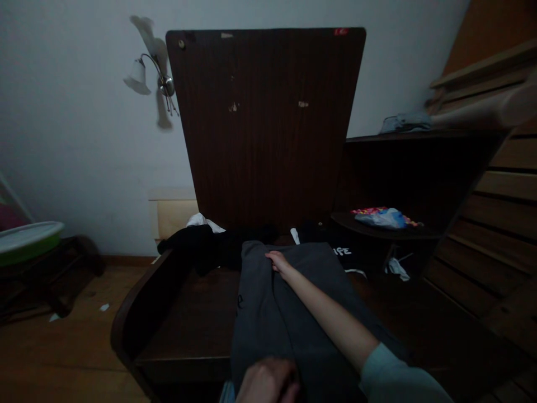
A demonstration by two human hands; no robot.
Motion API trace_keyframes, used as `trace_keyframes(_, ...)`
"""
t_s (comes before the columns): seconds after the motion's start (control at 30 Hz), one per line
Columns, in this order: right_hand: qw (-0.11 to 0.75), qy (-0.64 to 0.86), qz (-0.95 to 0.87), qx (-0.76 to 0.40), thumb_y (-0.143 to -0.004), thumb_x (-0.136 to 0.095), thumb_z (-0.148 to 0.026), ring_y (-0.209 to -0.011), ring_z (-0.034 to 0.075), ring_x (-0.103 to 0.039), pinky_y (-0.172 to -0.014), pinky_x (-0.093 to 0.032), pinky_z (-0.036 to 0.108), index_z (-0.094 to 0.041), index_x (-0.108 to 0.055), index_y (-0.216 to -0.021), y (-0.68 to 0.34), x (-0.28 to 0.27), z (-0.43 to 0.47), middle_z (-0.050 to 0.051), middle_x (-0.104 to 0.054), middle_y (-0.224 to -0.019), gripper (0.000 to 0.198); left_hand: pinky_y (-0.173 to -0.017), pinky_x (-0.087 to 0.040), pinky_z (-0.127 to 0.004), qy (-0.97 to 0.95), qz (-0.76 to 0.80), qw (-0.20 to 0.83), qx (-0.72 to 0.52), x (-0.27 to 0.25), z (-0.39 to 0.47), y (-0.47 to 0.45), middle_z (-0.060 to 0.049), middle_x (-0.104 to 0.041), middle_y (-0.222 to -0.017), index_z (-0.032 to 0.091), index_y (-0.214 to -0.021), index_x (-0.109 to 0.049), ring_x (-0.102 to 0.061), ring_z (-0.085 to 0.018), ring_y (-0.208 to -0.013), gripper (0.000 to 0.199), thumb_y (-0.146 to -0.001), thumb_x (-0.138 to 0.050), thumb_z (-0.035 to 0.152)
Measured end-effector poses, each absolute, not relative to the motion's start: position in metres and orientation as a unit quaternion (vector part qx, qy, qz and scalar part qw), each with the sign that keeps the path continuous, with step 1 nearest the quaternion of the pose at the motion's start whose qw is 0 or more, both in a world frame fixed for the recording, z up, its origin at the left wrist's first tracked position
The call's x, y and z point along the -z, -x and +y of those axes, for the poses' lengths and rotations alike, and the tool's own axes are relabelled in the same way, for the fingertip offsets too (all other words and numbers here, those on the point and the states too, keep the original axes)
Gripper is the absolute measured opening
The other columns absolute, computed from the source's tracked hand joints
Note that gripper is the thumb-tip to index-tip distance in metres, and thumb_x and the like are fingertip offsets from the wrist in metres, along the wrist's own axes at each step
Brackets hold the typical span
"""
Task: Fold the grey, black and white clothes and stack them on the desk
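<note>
A dark grey garment [310,319] lies spread in a folded layer over the seat in front of me, with a small black mark near its left edge. Its far end is under my right hand [279,263], whose fingers are pinched on the cloth by the long fold. Close to me, at the bottom of the view, is my left hand [268,382], slightly blurred, with fingers curled in at the garment's near part. The fingertips of that hand are hidden.
Behind the dark wooden seat [188,330] rises a tall brown board [268,123]. Black clothes [218,246] lie along the back. A plastic bag [388,218] rests on a small shelf at right. Wooden slats [503,196] stand at far right; a green-rimmed basin [33,243] sits at left.
</note>
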State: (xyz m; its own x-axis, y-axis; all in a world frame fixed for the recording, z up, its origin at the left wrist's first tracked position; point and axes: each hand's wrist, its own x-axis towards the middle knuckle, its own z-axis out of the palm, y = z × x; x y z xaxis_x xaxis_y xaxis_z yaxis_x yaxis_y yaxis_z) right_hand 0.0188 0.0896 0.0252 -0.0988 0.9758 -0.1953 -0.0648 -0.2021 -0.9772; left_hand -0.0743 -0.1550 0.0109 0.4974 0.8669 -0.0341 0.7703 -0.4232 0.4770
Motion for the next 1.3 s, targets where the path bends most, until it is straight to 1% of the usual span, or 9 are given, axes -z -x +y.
trace_keyframes(0.1,0.45,0.512,-0.458,-0.57,-0.063,-0.06,-0.022,-0.051,0.009,-0.051,-0.048,-0.038,0.019,-0.019,-0.048,-0.063,-0.014,-0.024,0.096,-0.006,-0.05,-0.052,0.012,-0.096,-0.035,-0.037,-0.838,0.498,0.132,-0.181,-0.02,-0.138,0.077,-0.006,-0.05,-0.124,0.023,-0.121,-0.045,-0.044,-0.024,-0.113,0.043,-0.078,-0.051,0.028)
trace_keyframes(0.2,0.461,0.518,-0.472,-0.544,-0.062,-0.062,-0.021,-0.055,0.01,-0.053,-0.051,-0.041,0.02,-0.02,-0.051,-0.072,-0.01,-0.024,0.103,-0.005,-0.051,-0.056,0.015,-0.097,-0.032,-0.041,-0.854,0.476,0.103,-0.184,-0.007,-0.13,0.077,-0.007,-0.045,-0.128,0.024,-0.12,-0.046,-0.038,-0.027,-0.117,0.05,-0.073,-0.059,0.036)
trace_keyframes(0.37,0.47,0.501,-0.525,-0.502,-0.062,-0.062,-0.02,-0.062,0.012,-0.057,-0.061,-0.045,0.023,-0.021,-0.055,-0.094,-0.005,-0.029,0.114,-0.005,-0.056,-0.061,0.033,-0.08,-0.039,-0.031,-0.863,0.458,0.064,-0.204,0.02,-0.123,0.073,-0.004,-0.051,-0.109,0.029,-0.105,-0.054,-0.047,-0.021,-0.098,0.033,-0.074,-0.06,0.022)
trace_keyframes(0.5,0.461,0.502,-0.571,-0.458,-0.059,-0.06,-0.016,-0.069,0.014,-0.059,-0.067,-0.046,0.025,-0.019,-0.061,-0.084,-0.002,-0.036,0.126,-0.004,-0.06,-0.064,0.024,-0.069,-0.035,-0.025,-0.872,0.421,0.042,-0.248,0.023,-0.122,0.069,-0.001,-0.053,-0.089,0.025,-0.088,-0.058,-0.047,-0.015,-0.081,0.011,-0.08,-0.054,0.018)
trace_keyframes(0.73,0.432,0.559,-0.614,-0.353,-0.058,-0.052,-0.008,-0.073,0.016,-0.059,-0.067,-0.045,0.026,-0.019,-0.059,-0.075,-0.008,-0.028,0.137,-0.001,-0.062,-0.071,0.021,-0.071,-0.035,-0.022,-0.898,0.347,0.107,-0.249,0.012,-0.131,0.072,0.0,-0.054,-0.087,0.022,-0.083,-0.056,-0.047,-0.012,-0.082,0.007,-0.083,-0.05,0.02)
trace_keyframes(0.87,0.409,0.569,-0.655,-0.282,-0.054,-0.056,-0.003,-0.083,0.019,-0.056,-0.077,-0.042,0.032,-0.019,-0.057,-0.073,-0.012,-0.025,0.129,0.002,-0.061,-0.08,0.025,-0.088,-0.037,-0.027,-0.886,0.382,0.146,-0.219,0.002,-0.133,0.073,-0.002,-0.053,-0.112,0.023,-0.101,-0.052,-0.046,-0.016,-0.103,0.02,-0.081,-0.052,0.025)
trace_keyframes(1.0,0.391,0.523,-0.725,-0.218,-0.062,-0.06,-0.011,-0.1,0.019,-0.049,-0.087,-0.037,0.034,-0.02,-0.057,-0.087,0.0,-0.035,0.124,0.004,-0.059,-0.099,0.026,-0.1,-0.03,-0.039,-0.889,0.395,0.106,-0.205,0.012,-0.129,0.071,-0.007,-0.035,-0.137,0.023,-0.126,-0.036,-0.028,-0.024,-0.126,0.05,-0.08,-0.051,0.035)
trace_keyframes(1.17,0.314,0.468,-0.801,-0.202,-0.065,-0.06,-0.011,-0.093,0.017,-0.055,-0.085,-0.039,0.031,-0.022,-0.062,-0.071,0.028,-0.045,0.13,0.0,-0.064,-0.088,0.012,-0.102,-0.03,-0.039,-0.898,0.387,0.077,-0.194,0.029,-0.127,0.068,-0.006,-0.025,-0.142,0.022,-0.134,-0.025,-0.021,-0.023,-0.13,0.058,-0.082,-0.044,0.041)
trace_keyframes(1.3,0.286,0.477,-0.803,-0.212,-0.066,-0.056,-0.005,-0.091,0.018,-0.058,-0.084,-0.041,0.029,-0.023,-0.066,-0.068,0.037,-0.049,0.143,-0.001,-0.067,-0.083,0.02,-0.102,-0.03,-0.038,-0.898,0.387,0.077,-0.195,0.028,-0.127,0.068,-0.006,-0.025,-0.142,0.021,-0.134,-0.026,-0.021,-0.023,-0.13,0.06,-0.081,-0.046,0.04)
